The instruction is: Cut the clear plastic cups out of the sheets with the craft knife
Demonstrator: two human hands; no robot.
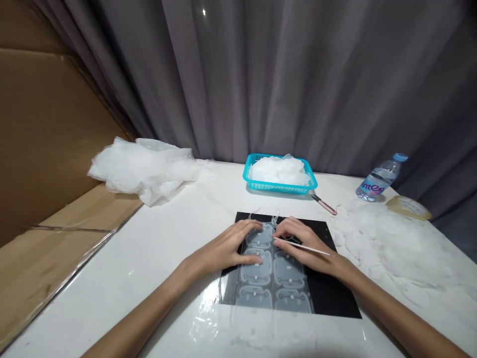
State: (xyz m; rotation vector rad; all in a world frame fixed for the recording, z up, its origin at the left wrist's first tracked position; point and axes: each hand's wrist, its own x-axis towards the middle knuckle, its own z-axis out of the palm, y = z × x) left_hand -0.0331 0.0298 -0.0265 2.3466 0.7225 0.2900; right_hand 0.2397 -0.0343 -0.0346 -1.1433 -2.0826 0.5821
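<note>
A clear plastic sheet with rounded moulded pockets in two columns lies over a black mat and runs past its near edge. My left hand rests on the left column, thumb and fingers spread apart, pressing on the upper pockets. Between the fingers of my right hand is a thin white stick, pointing out to the right. The fingertips are at the upper right pocket, whose surface they partly cover. What the stick's inner end touches is hard to make out. Loose clear strands rise at the sheet's far edge.
Behind the mat stands a turquoise basket holding white fluffy fibre. Pink-handled snips lie beside it. A water bottle, a tape roll and spread white fibre are right. A fibre-filled bag and cardboard are left.
</note>
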